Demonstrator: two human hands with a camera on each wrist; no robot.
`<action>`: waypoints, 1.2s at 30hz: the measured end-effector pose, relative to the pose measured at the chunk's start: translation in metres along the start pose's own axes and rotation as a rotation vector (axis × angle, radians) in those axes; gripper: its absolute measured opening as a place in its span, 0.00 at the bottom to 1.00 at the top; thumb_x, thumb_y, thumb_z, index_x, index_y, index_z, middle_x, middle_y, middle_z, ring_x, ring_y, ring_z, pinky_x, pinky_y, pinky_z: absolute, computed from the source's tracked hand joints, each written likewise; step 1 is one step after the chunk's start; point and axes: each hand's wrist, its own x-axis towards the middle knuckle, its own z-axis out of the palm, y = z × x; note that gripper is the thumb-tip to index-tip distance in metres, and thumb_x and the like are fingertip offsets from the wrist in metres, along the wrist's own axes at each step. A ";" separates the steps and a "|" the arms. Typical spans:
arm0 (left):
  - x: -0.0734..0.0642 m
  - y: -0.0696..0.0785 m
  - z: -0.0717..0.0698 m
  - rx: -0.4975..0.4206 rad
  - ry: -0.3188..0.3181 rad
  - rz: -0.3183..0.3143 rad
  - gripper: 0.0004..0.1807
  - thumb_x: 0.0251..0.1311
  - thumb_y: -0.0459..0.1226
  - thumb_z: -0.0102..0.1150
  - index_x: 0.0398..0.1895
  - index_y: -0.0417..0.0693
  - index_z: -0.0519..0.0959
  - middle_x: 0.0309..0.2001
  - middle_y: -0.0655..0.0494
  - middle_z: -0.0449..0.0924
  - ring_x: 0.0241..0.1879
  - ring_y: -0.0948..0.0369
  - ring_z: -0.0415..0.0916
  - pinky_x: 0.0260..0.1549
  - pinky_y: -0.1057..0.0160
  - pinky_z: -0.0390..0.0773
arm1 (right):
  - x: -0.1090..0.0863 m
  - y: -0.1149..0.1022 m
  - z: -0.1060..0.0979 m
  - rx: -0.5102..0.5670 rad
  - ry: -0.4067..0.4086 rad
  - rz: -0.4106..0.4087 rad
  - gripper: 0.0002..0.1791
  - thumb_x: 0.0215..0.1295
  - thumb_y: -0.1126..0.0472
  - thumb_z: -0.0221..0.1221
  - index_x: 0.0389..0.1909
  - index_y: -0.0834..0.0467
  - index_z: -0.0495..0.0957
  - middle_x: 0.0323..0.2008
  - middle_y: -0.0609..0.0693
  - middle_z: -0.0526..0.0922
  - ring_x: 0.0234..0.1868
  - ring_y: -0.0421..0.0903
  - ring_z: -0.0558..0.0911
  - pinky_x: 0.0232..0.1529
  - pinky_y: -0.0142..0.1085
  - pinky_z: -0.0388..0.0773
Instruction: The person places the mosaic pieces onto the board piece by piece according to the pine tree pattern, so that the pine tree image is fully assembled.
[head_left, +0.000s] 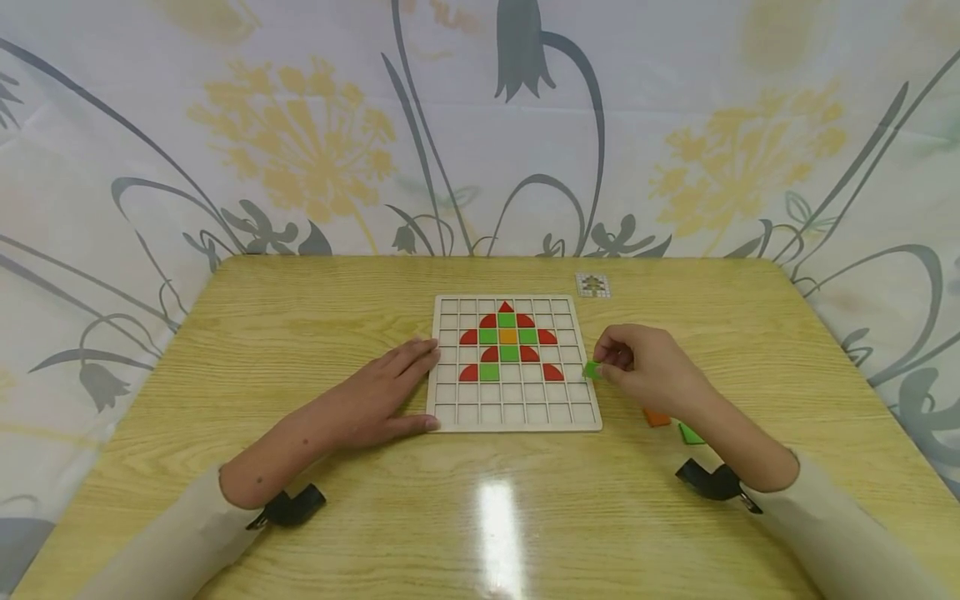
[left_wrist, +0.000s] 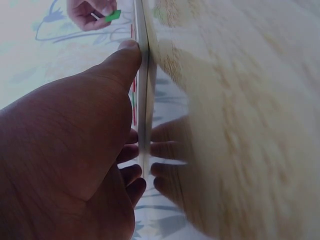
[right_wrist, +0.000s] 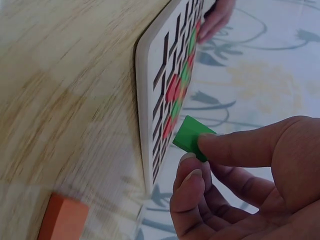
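Note:
A pale wooden grid board [head_left: 457,408] lies on the table, with red, green and orange pieces set in its cells in a tree-like pattern. My left hand [head_left: 378,396] rests at the board's left edge, fingers extended and touching the rim, thumb at the near corner. Between thumb and fingertips, my right hand [head_left: 648,367] pinches a green square tile [right_wrist: 189,134] just off the board's right edge. In the right wrist view the tile is raised and tilted, apart from the board.
Beside my right forearm lie an orange tile [head_left: 657,417] and another green tile [head_left: 692,433]. A small printed card [head_left: 593,285] with a tree pattern sits behind the board's right corner. The wooden table [head_left: 300,308] meets a flower-patterned backdrop [head_left: 480,125].

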 end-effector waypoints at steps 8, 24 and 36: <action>0.000 0.000 0.000 -0.004 0.005 0.003 0.51 0.74 0.60 0.59 0.86 0.39 0.52 0.86 0.45 0.48 0.84 0.44 0.45 0.77 0.39 0.59 | 0.015 -0.013 0.012 0.025 -0.020 -0.033 0.04 0.67 0.72 0.65 0.36 0.60 0.82 0.31 0.49 0.82 0.33 0.46 0.77 0.36 0.38 0.76; 0.000 -0.001 0.000 -0.010 0.009 0.005 0.51 0.74 0.61 0.59 0.86 0.40 0.52 0.86 0.45 0.48 0.84 0.44 0.46 0.77 0.39 0.60 | 0.040 -0.026 0.037 0.068 -0.080 -0.060 0.02 0.69 0.71 0.66 0.37 0.62 0.83 0.34 0.50 0.83 0.34 0.47 0.78 0.39 0.41 0.79; 0.000 -0.001 0.001 -0.004 0.022 0.015 0.51 0.74 0.60 0.59 0.85 0.39 0.53 0.85 0.44 0.49 0.84 0.44 0.46 0.77 0.39 0.60 | 0.051 -0.028 0.046 0.028 -0.090 -0.060 0.05 0.70 0.70 0.65 0.36 0.57 0.85 0.33 0.48 0.84 0.31 0.46 0.76 0.37 0.40 0.76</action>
